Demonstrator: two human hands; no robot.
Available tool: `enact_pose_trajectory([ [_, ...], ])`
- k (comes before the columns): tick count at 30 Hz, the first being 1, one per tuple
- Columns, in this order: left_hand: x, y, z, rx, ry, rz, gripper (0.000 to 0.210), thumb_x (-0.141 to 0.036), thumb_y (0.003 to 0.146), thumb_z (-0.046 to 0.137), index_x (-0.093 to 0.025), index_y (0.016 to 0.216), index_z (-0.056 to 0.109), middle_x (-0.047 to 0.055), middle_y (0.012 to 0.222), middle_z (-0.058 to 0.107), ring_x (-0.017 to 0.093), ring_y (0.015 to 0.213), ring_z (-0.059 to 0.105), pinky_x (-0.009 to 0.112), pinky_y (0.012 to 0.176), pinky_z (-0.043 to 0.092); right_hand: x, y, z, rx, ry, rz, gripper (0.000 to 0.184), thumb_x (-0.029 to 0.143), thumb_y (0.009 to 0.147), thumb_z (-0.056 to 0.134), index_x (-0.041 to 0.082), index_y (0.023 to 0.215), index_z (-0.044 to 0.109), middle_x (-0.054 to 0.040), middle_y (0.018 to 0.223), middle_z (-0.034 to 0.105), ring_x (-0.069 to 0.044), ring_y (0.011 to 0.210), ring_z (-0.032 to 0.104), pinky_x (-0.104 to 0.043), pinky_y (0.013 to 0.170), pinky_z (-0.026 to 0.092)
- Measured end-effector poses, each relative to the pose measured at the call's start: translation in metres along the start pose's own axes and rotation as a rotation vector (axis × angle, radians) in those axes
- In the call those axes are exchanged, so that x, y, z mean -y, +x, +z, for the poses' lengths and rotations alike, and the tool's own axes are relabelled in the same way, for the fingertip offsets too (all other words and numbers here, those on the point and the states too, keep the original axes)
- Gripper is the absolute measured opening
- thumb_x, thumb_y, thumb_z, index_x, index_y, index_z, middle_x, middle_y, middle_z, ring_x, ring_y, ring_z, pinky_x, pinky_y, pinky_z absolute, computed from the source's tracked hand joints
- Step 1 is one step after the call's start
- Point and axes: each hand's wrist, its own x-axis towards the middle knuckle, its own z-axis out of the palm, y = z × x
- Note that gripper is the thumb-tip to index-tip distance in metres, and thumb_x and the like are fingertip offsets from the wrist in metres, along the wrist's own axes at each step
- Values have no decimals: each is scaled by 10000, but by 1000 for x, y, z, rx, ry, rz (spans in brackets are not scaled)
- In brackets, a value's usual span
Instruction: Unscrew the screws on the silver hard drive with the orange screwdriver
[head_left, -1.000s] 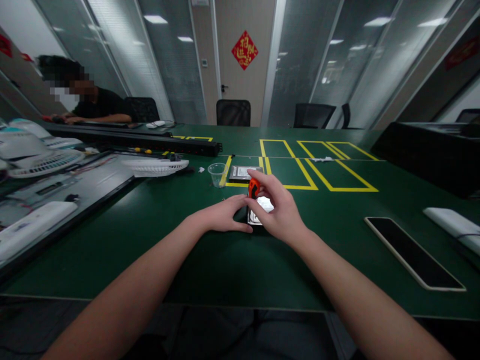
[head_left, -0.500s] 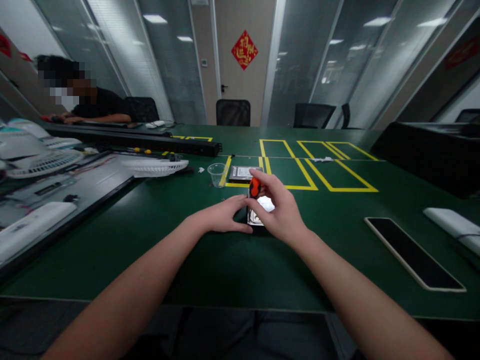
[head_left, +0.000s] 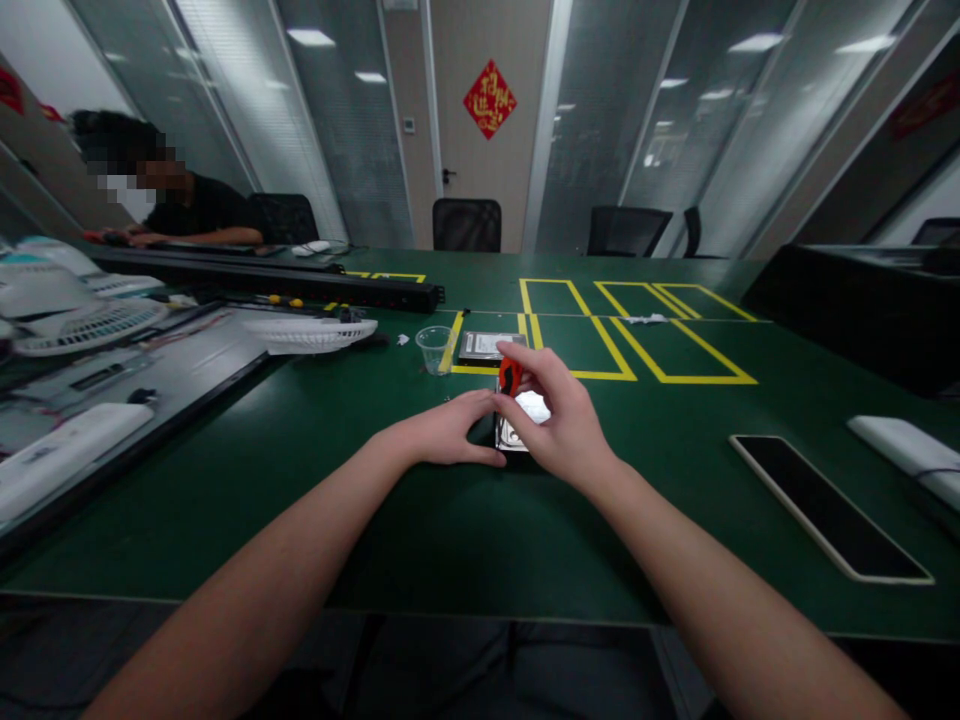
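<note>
My right hand (head_left: 561,410) is closed around the red-and-black handle of a screwdriver (head_left: 510,375), held upright over a hard drive (head_left: 514,437). The shaft and tip are hidden behind my fingers. The drive's shiny metal face shows between my hands. At the drive's left side, my left hand (head_left: 450,428) grips it with the thumb at the near edge and the fingers at the far edge. Just beyond lies a second hard drive (head_left: 480,346) with a white label, beside a clear plastic cup (head_left: 435,350).
A phone (head_left: 829,508) and a white device (head_left: 911,455) lie on the right. White fan parts (head_left: 311,335), a long black bar (head_left: 300,280) and a grey panel (head_left: 187,355) occupy the left. Yellow tape (head_left: 622,365) marks rectangles on the green table. Another person (head_left: 202,210) sits far left.
The screwdriver handle has turned slightly in my right hand, its black patches showing differently. My left hand and the drive stay in place.
</note>
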Motion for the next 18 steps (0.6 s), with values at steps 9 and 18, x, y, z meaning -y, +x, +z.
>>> enact_pose_trajectory([
  [9,-3,0,1,2,-34,-48,844,-615,990,1090,-269,1697,786,187,1855,758,508,1784,689,690,1546,520,-1,1,0,-14,-26,-36,542,261,1178,781,364,1707,730,-84,1375,865,-304,1119,824,-540,1048,766],
  [18,0,1,1,16,-6,-76,999,-645,982,1097,-270,1825,715,210,1953,678,530,1875,598,722,1592,451,-2,-3,3,0,26,10,639,215,1162,726,366,1781,674,-121,1566,858,-332,1248,892,-593,1161,785],
])
